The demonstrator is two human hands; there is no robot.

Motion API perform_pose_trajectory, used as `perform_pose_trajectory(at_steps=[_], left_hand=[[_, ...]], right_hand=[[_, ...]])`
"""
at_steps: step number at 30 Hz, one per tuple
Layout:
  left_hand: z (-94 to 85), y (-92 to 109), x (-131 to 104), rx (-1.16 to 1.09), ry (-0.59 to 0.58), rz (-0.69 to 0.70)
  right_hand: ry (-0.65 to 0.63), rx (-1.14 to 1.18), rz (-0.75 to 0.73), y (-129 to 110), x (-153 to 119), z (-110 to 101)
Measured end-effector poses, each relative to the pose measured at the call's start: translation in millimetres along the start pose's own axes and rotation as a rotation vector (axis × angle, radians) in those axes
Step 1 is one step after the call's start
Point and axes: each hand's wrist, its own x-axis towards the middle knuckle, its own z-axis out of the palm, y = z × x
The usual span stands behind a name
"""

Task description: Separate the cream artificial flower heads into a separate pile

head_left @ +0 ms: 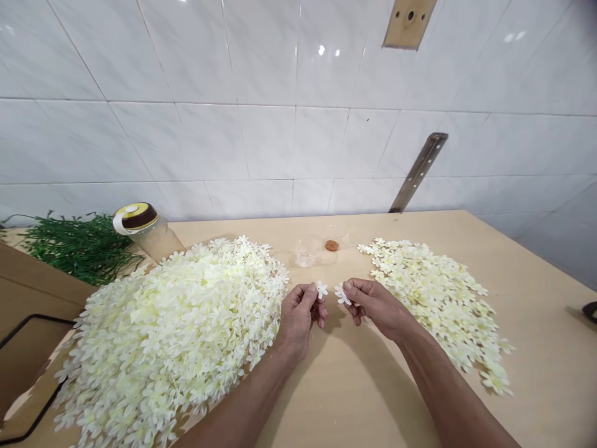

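Note:
Between the thumb and fingers of my left hand point(302, 311) is a small white artificial flower point(321, 289). My right hand point(373, 303) pinches another white artificial flower point(342, 294), held a short gap from the first. Both hands hover over the middle of the table. A large heap of white and pale yellow artificial flowers point(186, 317) lies left of my left hand. Right of my right hand spreads a smaller, flatter pile of the same flowers point(433, 292).
A clear plastic container point(305, 256) and a small brown round object point(331, 246) lie beyond my hands. A bottle with a yellow and brown lid point(156, 233), green artificial foliage point(79, 246) and a cardboard box point(35, 311) stand at left. A tiled wall point(270, 140) borders the wooden table point(536, 323).

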Motion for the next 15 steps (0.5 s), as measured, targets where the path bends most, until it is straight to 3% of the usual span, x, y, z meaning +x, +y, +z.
perform_pose_trajectory(at_steps=[11, 15], left_hand=[[-1.5, -4, 3, 0.016, 0.018, 0.005], [-2.3, -5, 4, 0.057, 0.029, 0.011]], right_hand=[[0.062, -0.024, -0.043, -3, -1, 2], [0.084, -0.073, -0.115, -18, 0, 8]])
